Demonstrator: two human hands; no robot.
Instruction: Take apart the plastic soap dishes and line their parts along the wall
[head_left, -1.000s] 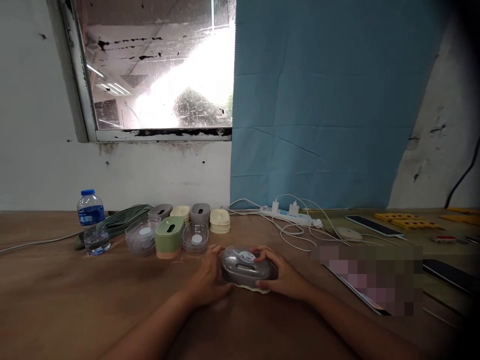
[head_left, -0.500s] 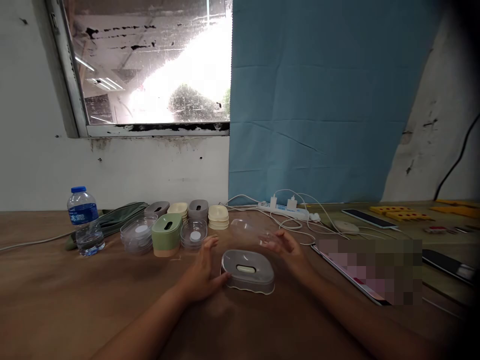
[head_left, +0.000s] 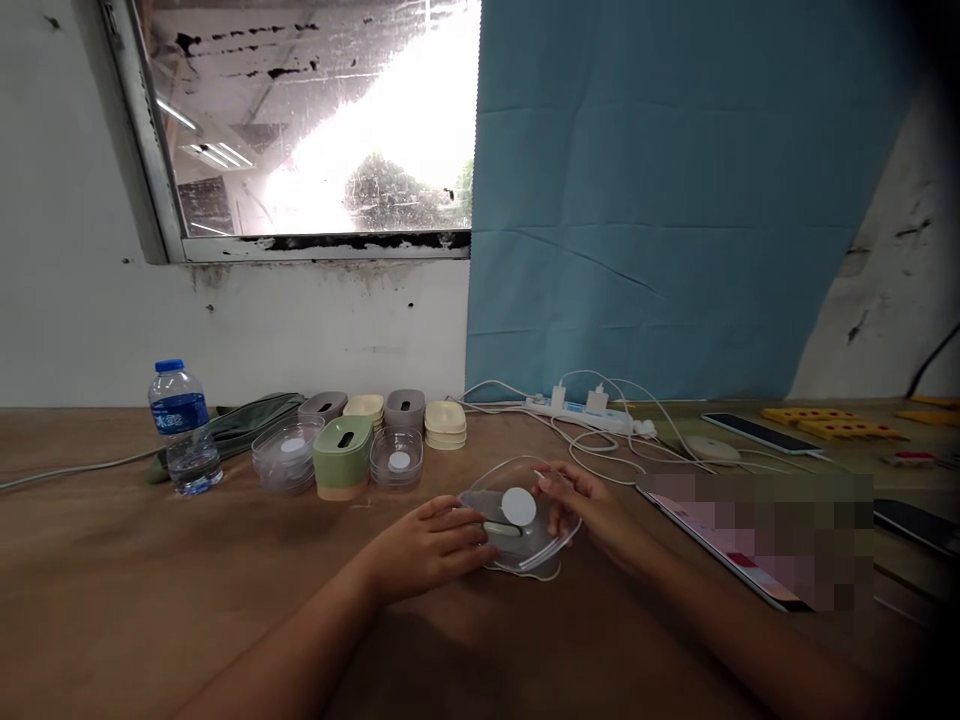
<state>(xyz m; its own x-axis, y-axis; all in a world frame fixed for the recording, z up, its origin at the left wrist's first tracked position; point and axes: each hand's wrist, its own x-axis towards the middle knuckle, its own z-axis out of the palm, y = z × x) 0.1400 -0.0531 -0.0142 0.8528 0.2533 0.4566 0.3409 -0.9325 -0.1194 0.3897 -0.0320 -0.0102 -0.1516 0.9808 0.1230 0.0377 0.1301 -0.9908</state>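
Observation:
In my right hand [head_left: 581,505] is a clear plastic cover [head_left: 544,540], a rounded shallow shell with a white round sticker, gripped at its right edge. It is tilted over a grey oval box [head_left: 491,527] with a slot in its top, which shows through the plastic. Beneath the box, a pale wavy edge sticks out at the front. My left hand [head_left: 439,545] lies palm down at the left end, fingers stretched across the side of the cover and box. Its thumb is hidden, and whether the fingers press on box or cover is unclear.
Behind to the left stand a green box [head_left: 341,460], grey boxes [head_left: 405,408], cream dishes [head_left: 445,425], stacked clear covers [head_left: 396,458], and a water bottle [head_left: 182,430]. A power strip [head_left: 592,415] with cables lies at the back. A tablet [head_left: 720,545] sits to the right.
My right hand has brought the clear cover down and toward me, over the grey box. My left hand has turned palm down, its fingers now reaching across the box's left end.

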